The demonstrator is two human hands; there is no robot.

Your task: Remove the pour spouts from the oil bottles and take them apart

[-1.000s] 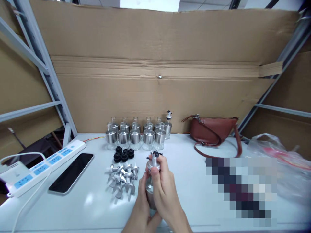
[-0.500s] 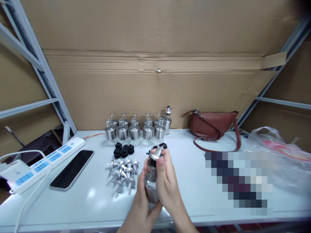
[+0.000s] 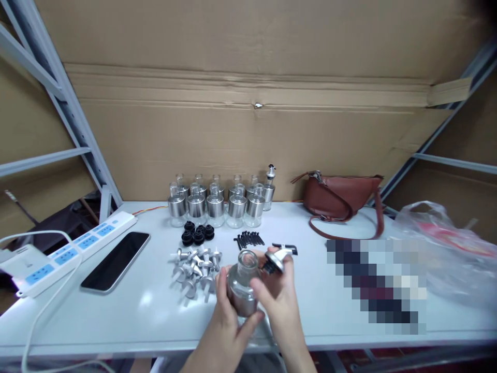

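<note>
My left hand [image 3: 229,316] is closed around a glass bottle [image 3: 247,261] with a steel band, its bare mouth tilted up. My right hand [image 3: 285,300] holds a metal pourer spout [image 3: 275,260] with a black ribbed stopper, just right of the bottle mouth and apart from it. The right thumb lies against the bottle's side. Beyond my hands lies a row of small black pieces [image 3: 250,239]. Metal spouts [image 3: 194,273] lie in a pile left of my hands, with black ribbed stoppers [image 3: 198,234] behind them.
Several open glass bottles [image 3: 215,207] stand in two rows at the back; one bottle with a spout [image 3: 268,194] stands at their right end. A phone [image 3: 116,261] and power strip [image 3: 81,248] lie left. A brown bag [image 3: 341,197] and plastic bag [image 3: 450,254] are right.
The pourer spout has come off the bottle mouth and moved right in my right hand. My left hand still holds the bottle. The row of black pieces has come into view.
</note>
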